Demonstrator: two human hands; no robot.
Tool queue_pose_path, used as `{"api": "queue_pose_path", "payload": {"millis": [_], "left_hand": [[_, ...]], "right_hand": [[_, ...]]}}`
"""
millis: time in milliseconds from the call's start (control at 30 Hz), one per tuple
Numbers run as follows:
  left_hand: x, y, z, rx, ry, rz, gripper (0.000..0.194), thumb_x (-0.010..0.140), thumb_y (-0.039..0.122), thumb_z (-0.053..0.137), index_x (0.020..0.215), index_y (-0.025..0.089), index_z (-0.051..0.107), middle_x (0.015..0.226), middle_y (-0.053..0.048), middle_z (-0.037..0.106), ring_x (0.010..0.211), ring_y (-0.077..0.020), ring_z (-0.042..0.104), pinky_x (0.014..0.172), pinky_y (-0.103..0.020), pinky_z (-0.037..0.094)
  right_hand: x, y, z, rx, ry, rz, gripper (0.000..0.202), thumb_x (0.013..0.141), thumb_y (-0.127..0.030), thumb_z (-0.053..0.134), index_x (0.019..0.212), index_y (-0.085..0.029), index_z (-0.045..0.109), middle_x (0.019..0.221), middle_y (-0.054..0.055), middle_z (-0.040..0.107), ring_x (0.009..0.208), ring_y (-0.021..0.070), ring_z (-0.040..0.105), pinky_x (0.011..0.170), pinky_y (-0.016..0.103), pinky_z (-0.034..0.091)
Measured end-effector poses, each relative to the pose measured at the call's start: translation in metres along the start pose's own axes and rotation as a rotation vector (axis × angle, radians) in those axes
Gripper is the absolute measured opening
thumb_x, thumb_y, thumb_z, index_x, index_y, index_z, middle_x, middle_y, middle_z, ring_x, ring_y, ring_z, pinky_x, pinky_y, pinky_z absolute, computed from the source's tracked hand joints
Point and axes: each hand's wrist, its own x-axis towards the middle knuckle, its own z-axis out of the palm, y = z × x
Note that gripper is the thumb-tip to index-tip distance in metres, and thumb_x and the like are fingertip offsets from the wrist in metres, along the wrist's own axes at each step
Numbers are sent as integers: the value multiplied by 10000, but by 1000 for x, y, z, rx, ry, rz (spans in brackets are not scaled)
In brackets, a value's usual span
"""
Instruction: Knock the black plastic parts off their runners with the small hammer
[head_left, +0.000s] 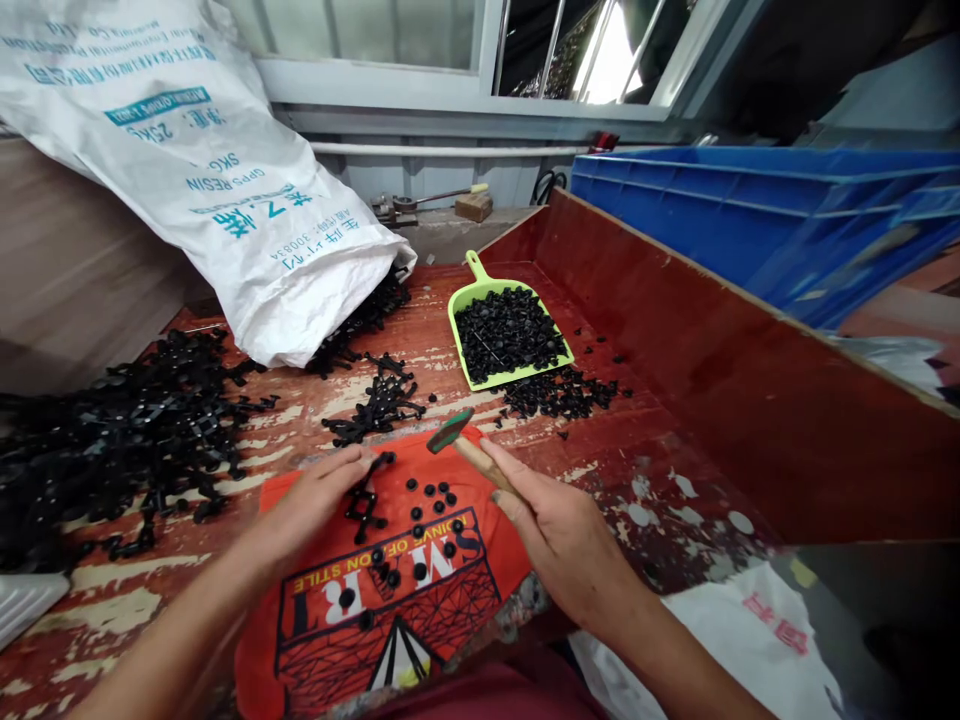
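My right hand [559,535] is closed around the wooden handle of a small hammer [450,430], whose green head points away over a red printed cloth [480,560]. My left hand [326,490] has its fingers pressed together at the upper end of a branched black plastic sprue [365,505]. Several round black plastic pieces [418,531] lie loose on the cloth between my hands.
A lime-green dustpan [484,272] full of small black pieces stands ahead, with more spilled at its lip. Black sprues [150,430] are heaped on the left beside a white resin sack [277,240]. A red-brown board [675,340] and blue crate [720,210] bound the right.
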Motion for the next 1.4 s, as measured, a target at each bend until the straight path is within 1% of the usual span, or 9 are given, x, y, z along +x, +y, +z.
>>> {"api": "queue_pose_path", "payload": {"millis": [100, 200, 267, 400, 500, 667, 1000, 1200, 1400], "left_hand": [[-2, 17, -5, -321, -126, -102, 266, 694, 305, 737, 930, 190, 701, 983, -30, 703, 885, -193, 606, 808, -277, 461], [2, 15, 0, -411, -204, -138, 304, 632, 256, 818, 876, 191, 648, 869, -5, 680, 796, -158, 606, 766, -262, 480], [7, 7, 4, -370, -169, -132, 289, 655, 287, 816, 822, 189, 601, 747, 18, 644, 663, -124, 567, 646, -229, 458], [16, -8, 9, -257, -67, -145, 261, 681, 294, 772, 825, 184, 584, 604, 75, 526, 473, -62, 364, 454, -189, 267], [17, -7, 10, -256, -76, -196, 322, 669, 317, 781, 912, 173, 626, 628, 68, 539, 479, -57, 361, 453, -189, 242], [17, -4, 18, -224, -53, -264, 393, 564, 322, 853, 840, 147, 635, 644, 9, 632, 486, -66, 410, 434, -197, 182], [22, -4, 22, -233, -147, -254, 349, 629, 390, 818, 778, 148, 615, 592, 56, 535, 445, -35, 292, 437, -199, 150], [28, -10, 22, -190, -196, -275, 365, 634, 409, 813, 781, 167, 583, 584, 28, 595, 432, -48, 317, 414, -196, 134], [31, -5, 26, -151, -172, -291, 440, 582, 482, 816, 765, 162, 577, 534, 22, 618, 363, -29, 287, 382, -180, 148]], "right_hand": [[-7, 10, 4, 41, -38, 87, 521, 1012, -202, 406, 1519, -318, 393, 1374, 20, 633, 1196, 218, 642, 1037, 400, 504], [-13, 14, 7, 112, -60, 116, 508, 1017, -200, 409, 1506, -337, 412, 1414, -10, 594, 1212, 205, 633, 1040, 376, 501], [-15, 14, 7, 147, -73, 115, 517, 1021, -187, 404, 1508, -360, 397, 1439, -35, 566, 1225, 193, 623, 1055, 364, 486], [-16, 15, 6, 129, -78, 102, 542, 1028, -174, 403, 1495, -449, 376, 1461, -69, 540, 1233, 184, 617, 1066, 367, 476], [-16, 16, 6, 104, -63, 59, 541, 1031, -178, 404, 1490, -462, 372, 1487, -55, 508, 1245, 187, 608, 1039, 356, 497], [-15, 18, 10, 97, -73, 60, 541, 1038, -203, 410, 1487, -498, 351, 1471, -73, 527, 1165, 177, 663, 1029, 361, 507], [-13, 22, 14, 90, -127, 82, 645, 984, -121, 471, 1486, -506, 345, 1465, -70, 537, 1157, 206, 667, 974, 367, 535], [-13, 20, 13, 71, -131, 99, 594, 985, -145, 466, 1492, -443, 379, 1422, -32, 589, 1114, 205, 687, 945, 337, 541], [-16, 24, 18, -19, -105, 113, 513, 984, -212, 491, 1473, -362, 459, 1162, 12, 754, 949, 205, 738, 815, 311, 576]]}}
